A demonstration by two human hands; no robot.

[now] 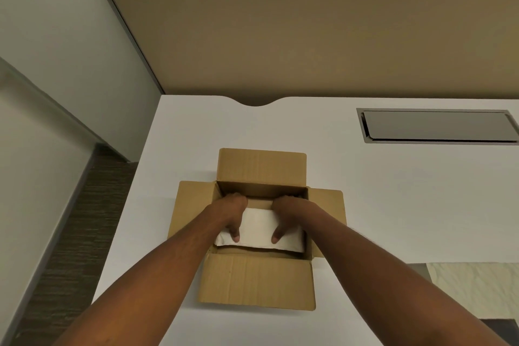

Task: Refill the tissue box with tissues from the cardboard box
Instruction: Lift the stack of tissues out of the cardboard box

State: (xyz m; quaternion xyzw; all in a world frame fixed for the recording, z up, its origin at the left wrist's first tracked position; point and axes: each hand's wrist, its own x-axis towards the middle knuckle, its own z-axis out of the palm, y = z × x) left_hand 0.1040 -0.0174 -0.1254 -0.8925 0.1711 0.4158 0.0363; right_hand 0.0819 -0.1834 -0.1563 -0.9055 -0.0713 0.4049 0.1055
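Observation:
An open brown cardboard box [262, 167] sits on the white desk with all its flaps folded outward. Inside lies a white stack of tissues [259, 229]. My left hand [231, 212] grips the stack's left part, thumb on the near side and fingers curled over the far edge. My right hand [285, 213] grips the right part the same way. The fingertips are hidden behind the stack. No tissue box is in view.
The white desk [393, 191] has a grey cable hatch [438, 126] at the back right and a tan partition panel [309, 36] behind it. A pale quilted surface [477, 289] shows at the lower right. Floor lies to the left of the desk.

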